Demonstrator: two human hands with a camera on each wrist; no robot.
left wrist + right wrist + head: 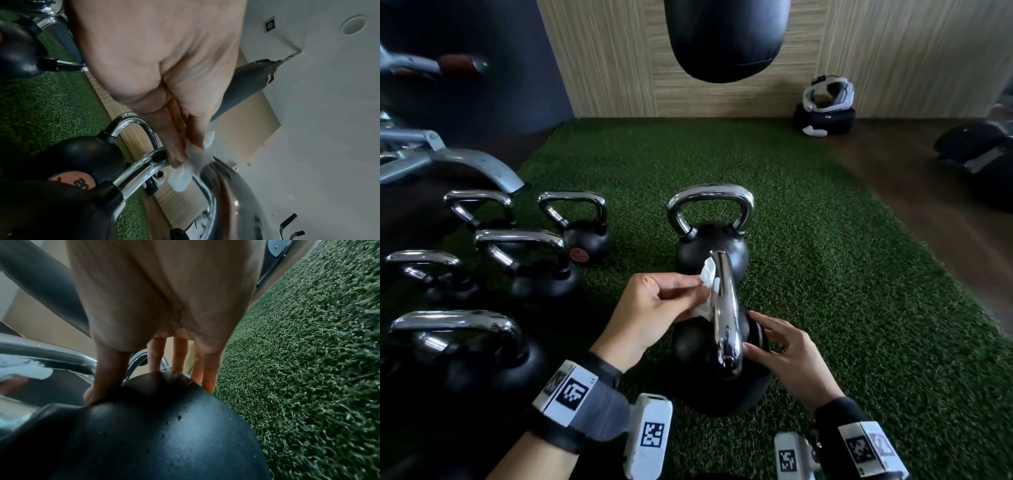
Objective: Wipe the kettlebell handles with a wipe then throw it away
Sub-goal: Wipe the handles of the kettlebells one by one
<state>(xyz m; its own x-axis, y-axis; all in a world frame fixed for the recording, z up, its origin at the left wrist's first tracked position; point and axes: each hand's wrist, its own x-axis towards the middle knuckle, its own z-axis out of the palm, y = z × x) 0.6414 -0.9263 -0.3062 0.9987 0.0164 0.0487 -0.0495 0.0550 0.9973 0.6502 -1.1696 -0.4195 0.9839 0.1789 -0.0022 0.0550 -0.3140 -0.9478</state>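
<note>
Nearest us, our left hand (650,310) is pinching a white wipe (708,286) between thumb and fingers, pressing it against the left side of the chrome handle (726,315) of the kettlebell (697,346) right in front of us on the turf (842,274). Our right hand (792,353) is resting on the black ball's right side, fingers straight and slightly spread, thumb at the handle's base. We are seeing another kettlebell (710,226) just behind it, and more kettlebells (524,260) lining up on our left. Above the turf, a punching bag (726,37) is hanging.
</note>
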